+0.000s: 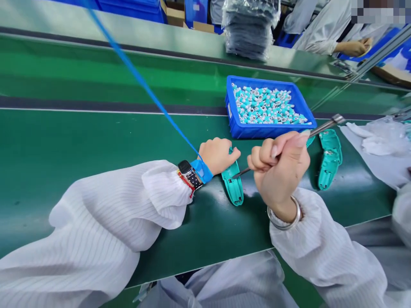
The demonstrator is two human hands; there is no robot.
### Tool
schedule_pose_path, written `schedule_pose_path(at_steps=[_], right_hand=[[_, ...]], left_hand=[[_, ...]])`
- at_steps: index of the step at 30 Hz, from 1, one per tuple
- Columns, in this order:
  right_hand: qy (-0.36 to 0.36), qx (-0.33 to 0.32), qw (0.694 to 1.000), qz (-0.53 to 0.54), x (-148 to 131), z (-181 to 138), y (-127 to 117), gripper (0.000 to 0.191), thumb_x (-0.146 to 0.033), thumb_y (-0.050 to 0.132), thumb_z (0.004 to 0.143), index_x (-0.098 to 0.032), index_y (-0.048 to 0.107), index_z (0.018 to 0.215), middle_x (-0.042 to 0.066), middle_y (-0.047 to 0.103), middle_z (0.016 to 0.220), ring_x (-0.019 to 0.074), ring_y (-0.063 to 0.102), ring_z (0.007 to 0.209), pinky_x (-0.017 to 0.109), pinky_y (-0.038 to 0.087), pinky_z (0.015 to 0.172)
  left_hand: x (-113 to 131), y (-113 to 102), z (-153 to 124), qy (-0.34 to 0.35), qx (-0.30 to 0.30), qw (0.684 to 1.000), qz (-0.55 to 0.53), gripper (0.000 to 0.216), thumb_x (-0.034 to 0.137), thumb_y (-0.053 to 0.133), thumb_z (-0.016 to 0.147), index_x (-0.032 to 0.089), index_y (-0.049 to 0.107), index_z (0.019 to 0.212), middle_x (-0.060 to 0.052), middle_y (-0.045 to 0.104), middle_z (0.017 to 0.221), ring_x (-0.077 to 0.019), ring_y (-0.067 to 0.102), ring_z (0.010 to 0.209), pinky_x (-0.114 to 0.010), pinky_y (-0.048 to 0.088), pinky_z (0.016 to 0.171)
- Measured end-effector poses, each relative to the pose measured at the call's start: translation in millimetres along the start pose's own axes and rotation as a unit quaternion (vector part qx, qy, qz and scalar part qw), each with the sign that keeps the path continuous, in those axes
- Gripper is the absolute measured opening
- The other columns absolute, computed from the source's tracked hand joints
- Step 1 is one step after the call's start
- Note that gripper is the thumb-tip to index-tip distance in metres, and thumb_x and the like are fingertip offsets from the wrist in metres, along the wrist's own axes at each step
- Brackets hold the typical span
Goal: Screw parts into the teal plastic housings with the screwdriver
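Note:
My left hand [217, 155], with a blue wrist strap, is closed over the upper end of a teal plastic shell [233, 188] on the green worktop. The shell's inner side faces up, with small dark parts inside it. A slim metal rod-like tool [326, 125] is gripped in my right hand [282, 167]. Its thin dark tip is at the shell's middle; whether it touches cannot be made out. The tool's thicker, blunt end sticks out past my thumb at the upper right. My left fingertips are partly hidden.
A blue bin [272, 130] of small teal-and-white parts stands behind my hands. Another teal shell [330, 160] lies to the right, near a white sheet [369, 149]. A blue cord [138, 79] runs up from my strap. Across the line are bagged grey items [248, 32] and a co-worker's hand [355, 48].

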State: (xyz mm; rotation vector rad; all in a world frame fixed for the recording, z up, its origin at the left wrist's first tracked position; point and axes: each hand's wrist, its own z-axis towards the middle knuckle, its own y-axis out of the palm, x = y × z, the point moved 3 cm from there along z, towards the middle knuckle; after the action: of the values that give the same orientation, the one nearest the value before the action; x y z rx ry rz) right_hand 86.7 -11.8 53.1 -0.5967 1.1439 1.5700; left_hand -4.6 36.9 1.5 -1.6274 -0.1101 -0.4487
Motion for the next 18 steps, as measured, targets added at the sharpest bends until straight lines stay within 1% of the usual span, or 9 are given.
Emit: schedule_pose_path(at_steps=[3, 8, 11, 14, 18], right_hand=[[-0.003, 0.001, 1.000, 0.010, 4.1, 0.6, 0.6, 0.034, -0.037, 0.042, 0.090, -0.022, 0.040, 0.060, -0.008, 0.017, 0.047, 0.0063, 0.016, 0.035, 0.022, 0.015, 0.033], [0.017, 0.009, 0.999, -0.035, 6.1, -0.4, -0.3, 0.033, -0.038, 0.039, 0.092, -0.023, 0.038, 0.062, -0.008, 0.019, 0.049, 0.0064, 0.018, 0.035, 0.022, 0.017, 0.035], [0.010, 0.020, 0.999, -0.041, 5.1, -3.8, 1.3, 0.031, -0.036, 0.037, 0.092, -0.023, 0.038, 0.064, -0.008, 0.018, 0.050, 0.0061, 0.018, 0.036, 0.022, 0.018, 0.036], [-0.011, 0.022, 0.998, -0.055, 4.7, -7.4, 4.7, 0.028, -0.034, 0.033, 0.093, -0.022, 0.042, 0.069, -0.008, 0.018, 0.051, 0.0061, 0.017, 0.038, 0.022, 0.020, 0.037], [-0.019, 0.007, 0.995, -0.101, 8.4, -9.1, 8.4, 0.020, -0.030, 0.034, 0.093, -0.023, 0.046, 0.079, -0.007, 0.021, 0.054, 0.0067, 0.024, 0.039, 0.023, 0.023, 0.039]], left_hand=[[2.0, -0.6, 0.1, 0.000, -0.007, 1.000, 0.002, 0.040, 0.039, 0.034, 0.082, 0.016, 0.066, 0.085, -0.011, 0.065, 0.086, -0.0290, 0.061, 0.086, -0.038, 0.046, 0.072], [4.0, -2.1, -0.5, 0.003, -0.010, 1.000, -0.001, 0.040, 0.038, 0.034, 0.082, 0.015, 0.066, 0.084, -0.012, 0.064, 0.085, -0.0294, 0.061, 0.086, -0.039, 0.047, 0.072], [5.2, -2.7, -1.2, 0.004, -0.017, 1.000, -0.003, 0.040, 0.038, 0.034, 0.082, 0.014, 0.065, 0.085, -0.012, 0.064, 0.087, -0.0296, 0.061, 0.087, -0.039, 0.047, 0.073], [6.7, -4.3, -1.9, 0.004, -0.030, 1.000, 0.002, 0.038, 0.036, 0.035, 0.083, 0.013, 0.064, 0.088, -0.012, 0.063, 0.091, -0.0297, 0.060, 0.090, -0.039, 0.046, 0.075], [8.5, -6.4, -2.6, 0.003, -0.070, 0.998, 0.006, 0.035, 0.036, 0.037, 0.085, 0.013, 0.062, 0.095, -0.011, 0.062, 0.095, -0.0286, 0.058, 0.095, -0.039, 0.045, 0.080]])
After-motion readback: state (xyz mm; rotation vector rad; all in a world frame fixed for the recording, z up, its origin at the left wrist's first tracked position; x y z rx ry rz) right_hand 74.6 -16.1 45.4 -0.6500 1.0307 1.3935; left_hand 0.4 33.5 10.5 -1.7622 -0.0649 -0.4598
